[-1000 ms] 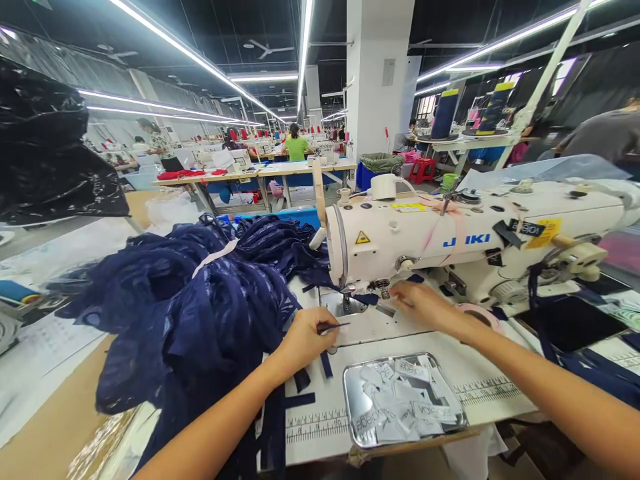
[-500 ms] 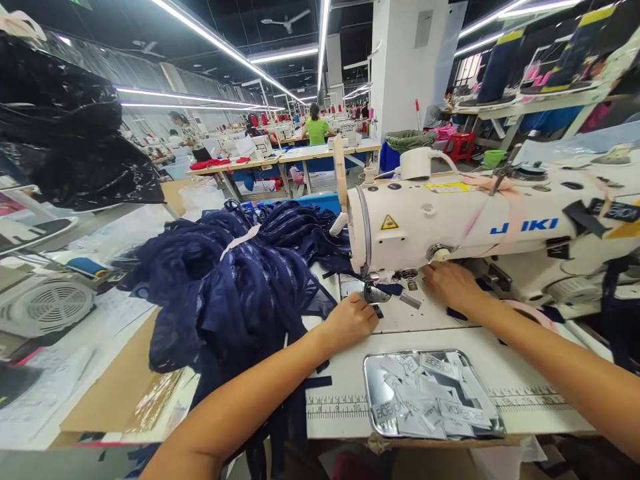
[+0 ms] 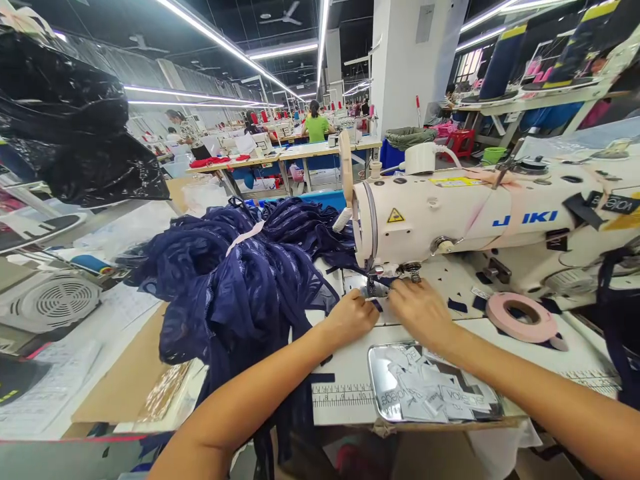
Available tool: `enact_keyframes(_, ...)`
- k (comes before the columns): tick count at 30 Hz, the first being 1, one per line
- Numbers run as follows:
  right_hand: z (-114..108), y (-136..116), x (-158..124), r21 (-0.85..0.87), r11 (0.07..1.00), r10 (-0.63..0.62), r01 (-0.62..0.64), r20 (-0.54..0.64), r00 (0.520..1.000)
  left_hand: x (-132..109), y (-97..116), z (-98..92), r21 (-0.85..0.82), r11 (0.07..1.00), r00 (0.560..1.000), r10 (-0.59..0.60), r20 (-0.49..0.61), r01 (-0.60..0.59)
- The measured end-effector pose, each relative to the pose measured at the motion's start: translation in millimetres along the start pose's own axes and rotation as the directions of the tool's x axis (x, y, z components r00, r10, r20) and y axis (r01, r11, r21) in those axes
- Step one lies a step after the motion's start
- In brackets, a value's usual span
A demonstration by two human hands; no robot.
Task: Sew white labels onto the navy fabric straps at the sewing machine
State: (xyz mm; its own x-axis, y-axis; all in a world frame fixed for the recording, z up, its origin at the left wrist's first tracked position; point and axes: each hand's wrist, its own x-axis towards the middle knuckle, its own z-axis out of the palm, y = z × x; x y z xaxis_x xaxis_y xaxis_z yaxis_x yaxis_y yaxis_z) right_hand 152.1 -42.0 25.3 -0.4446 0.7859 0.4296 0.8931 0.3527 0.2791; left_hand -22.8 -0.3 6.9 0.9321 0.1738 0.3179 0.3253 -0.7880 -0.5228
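Right hand (image 3: 420,310) moved left since last frame, now near left hand (image 3: 354,315) under sewing machine (image 3: 415,230), at navy strip (image 3: 387,282). Left grip curled, right blurred; can't tell if either pinches. Tape roll (image 3: 543,327) now uncovered.

Both hands (image 3: 354,317) are close together at the sewing machine (image 3: 470,220), navy fabric (image 3: 245,293) heaped alongside.

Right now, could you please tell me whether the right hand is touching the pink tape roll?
Apart: the head view shows a gap, with a navy scrap lying between the right hand and the pink tape roll.
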Motion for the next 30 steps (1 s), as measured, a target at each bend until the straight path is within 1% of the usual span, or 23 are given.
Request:
enact_keyframes(1, 4.2, -8.1, 3.5, 0.041, 0.999, 0.013, -0.014, 0.021, 1.0, -2.3, 0.0, -1.0, 0.004, 1.0, 1.0, -0.01, -0.005, 0.01)
enact_keyframes(3, 13.7, -15.6, 10.8, 0.177, 0.979, 0.081, -0.102, 0.121, 0.989, -8.3, 0.0, -2.6, 0.014, 0.999, 0.999, -0.041, -0.034, 0.042)
enact_keyframes(5, 21.2, -14.2, 16.7, 0.318, 0.928, 0.122, -0.193, 0.232, 0.965, -14.6, 0.1, -3.3, 0.026, 0.997, 0.994, -0.071, -0.077, 0.073)
enact_keyframes(7, 25.2, -9.2, 20.3, 0.415, 0.878, 0.119, -0.236, 0.289, 0.95, -18.7, 0.6, -2.8, 0.032, 0.995, 0.991, -0.086, -0.105, 0.09)
enact_keyframes(10, 27.0, -4.2, 21.6, 0.494, 0.83, 0.12, -0.258, 0.294, 0.948, -17.7, 2.3, -0.6, 0.028, 0.996, 0.991, -0.082, -0.109, 0.085)
enact_keyframes(14, 28.4, -4.3, 21.2, 0.525, 0.806, 0.137, -0.274, 0.286, 0.949, -9.5, 3.9, 2.4, 0.018, 0.997, 0.992, -0.071, -0.108, 0.074)
enact_keyframes(22, 27.7, -5.4, 21.2, 0.536, 0.791, 0.143, -0.294, 0.306, 0.941, -5.8, 3.0, 2.3, -0.03, 0.999, 0.999, -0.045, 0.01, 0.045)
enact_keyframes(27, 27.8, -5.9, 19.8, 0.549, 0.784, 0.149, -0.289, 0.285, 0.947, -5.7, 2.7, 1.1, -0.041, 0.998, 0.997, -0.048, 0.058, 0.05)
enact_keyframes(30, 29.4, -2.6, 14.1, 0.61, 0.747, 0.127, -0.263, 0.257, 0.958, -5.6, 2.9, 1.0, -0.06, 0.997, 0.995, -0.047, 0.084, 0.052)
